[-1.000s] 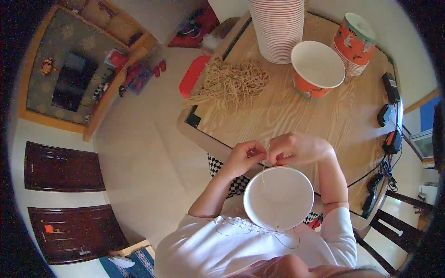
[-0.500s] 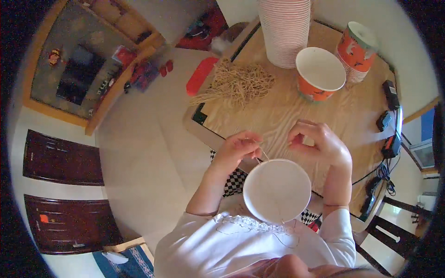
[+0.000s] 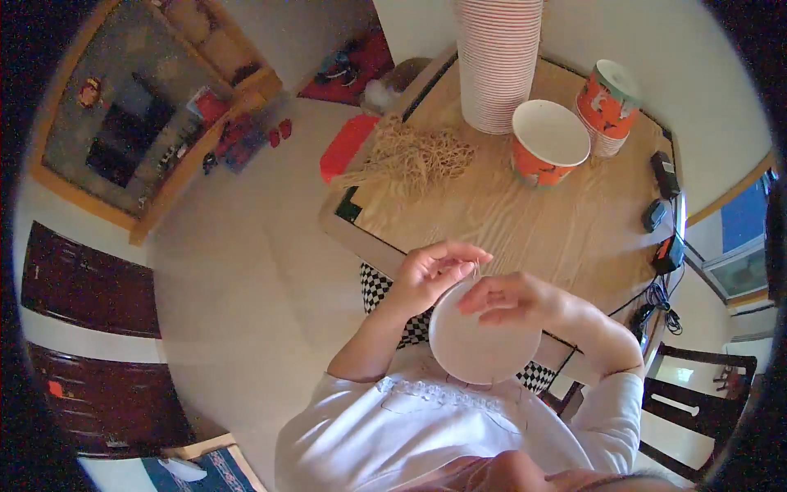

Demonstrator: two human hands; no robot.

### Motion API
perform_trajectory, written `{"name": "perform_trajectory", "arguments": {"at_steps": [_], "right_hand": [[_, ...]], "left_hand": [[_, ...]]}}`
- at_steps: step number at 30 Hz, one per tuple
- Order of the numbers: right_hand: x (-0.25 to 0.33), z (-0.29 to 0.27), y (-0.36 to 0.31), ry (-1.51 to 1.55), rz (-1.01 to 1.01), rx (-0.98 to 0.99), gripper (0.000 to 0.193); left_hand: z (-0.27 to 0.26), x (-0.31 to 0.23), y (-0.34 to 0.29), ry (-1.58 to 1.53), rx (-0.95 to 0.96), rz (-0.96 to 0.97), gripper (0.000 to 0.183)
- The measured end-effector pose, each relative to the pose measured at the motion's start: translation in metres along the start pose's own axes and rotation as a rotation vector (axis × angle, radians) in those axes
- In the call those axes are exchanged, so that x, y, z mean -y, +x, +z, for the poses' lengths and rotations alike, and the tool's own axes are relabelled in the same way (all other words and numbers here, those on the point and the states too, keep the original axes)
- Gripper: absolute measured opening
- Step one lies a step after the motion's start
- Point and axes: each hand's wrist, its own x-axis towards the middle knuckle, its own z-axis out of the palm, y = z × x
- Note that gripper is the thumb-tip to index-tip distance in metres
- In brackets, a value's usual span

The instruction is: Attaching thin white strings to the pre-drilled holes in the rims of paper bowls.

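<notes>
In front of my chest is a round white paper tub (image 3: 484, 348), its pale round face turned up toward me. At its far left rim my left hand (image 3: 433, 277) pinches a thin strand of twine (image 3: 478, 267) between thumb and fingers. My right hand (image 3: 525, 299) reaches over the tub from the right, its fingers apart and loosely bent; nothing shows in them. Part of the tub's far edge is hidden behind that hand. A loose heap of tan twine pieces (image 3: 422, 160) lies at the table's far left.
On the wooden table (image 3: 525, 225) stand a tall stack of white tubs (image 3: 500, 70), an orange patterned tub (image 3: 545, 156) and a smaller orange stack (image 3: 608, 102). Black adapters (image 3: 666, 174) and coiled cables (image 3: 658, 307) line the right edge. A dark chair (image 3: 697, 402) stands at the right.
My right hand has moved left and nearer, from beyond the tub to over it, and its fingers have loosened. My left hand has shifted right to the rim. The view has turned slightly.
</notes>
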Motion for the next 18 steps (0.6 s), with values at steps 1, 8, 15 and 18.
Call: {"name": "perform_trajectory", "arguments": {"at_steps": [1, 8, 15, 18], "right_hand": [[0.001, 0.001, -0.004, 0.356, 0.205, -0.053, 0.013], [0.017, -0.021, -0.013, 0.861, 0.603, -0.423, 0.018], [-0.019, -0.028, -0.03, 0.575, 0.567, -0.448, 0.021], [-0.028, -0.028, -0.024, 0.335, 0.594, -0.511, 0.022]], "left_hand": [[-0.001, 0.002, -0.002, 0.054, -0.02, 0.009, 0.029], [-0.016, 0.019, -0.052, 1.009, 0.125, -0.246, 0.054], [-0.024, -0.012, -0.049, 1.031, -0.198, -0.228, 0.022], [-0.025, -0.03, -0.047, 1.162, -0.217, 0.236, 0.049]]}}
